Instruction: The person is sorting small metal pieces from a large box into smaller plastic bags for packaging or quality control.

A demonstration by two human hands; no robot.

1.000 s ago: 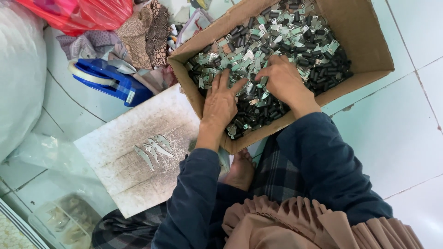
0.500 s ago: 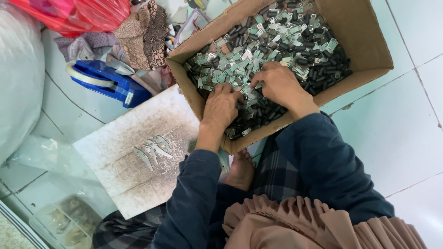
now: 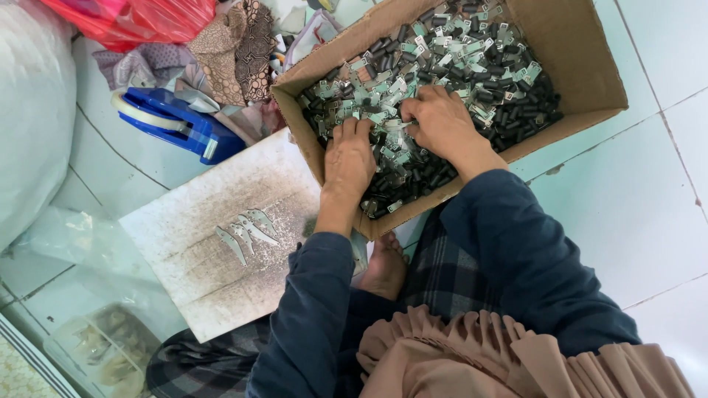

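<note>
Head view, looking straight down on a pale tiled floor [image 3: 641, 214], seated legs in dark plaid at the bottom edge. Largest on the scene: a bulky white sack [image 3: 33, 110] down the left side. Next in size, an open cardboard box [image 3: 582, 63] on the tiles at upper right, filled with a heap of small metal parts [image 3: 472, 59], silvery tabs mixed with dark cylinders. Left of the box, touching its near corner, a flat grey speckled board [image 3: 199, 273], carrying a short row of thin metal blades [image 3: 247, 228]. Above the board, a blue tape dispenser [image 3: 177, 121], and beyond that a pile of patterned cloth [image 3: 236, 48] beside a red plastic bag [image 3: 133, 15]. Bottom left, a clear plastic bag [image 3: 103, 346] with more small bits inside, too blurred to name.

Now the hands, both down inside the box on the heap. Left hand [image 3: 348, 158] palm down, fingers spread and pressed into the parts near the box's front wall, nothing clearly pinched. Right hand [image 3: 439, 121] just beside it, fingers curled into the pile; grasping a part or only raking, cannot tell. Thumbs nearly meeting between the two.
</note>
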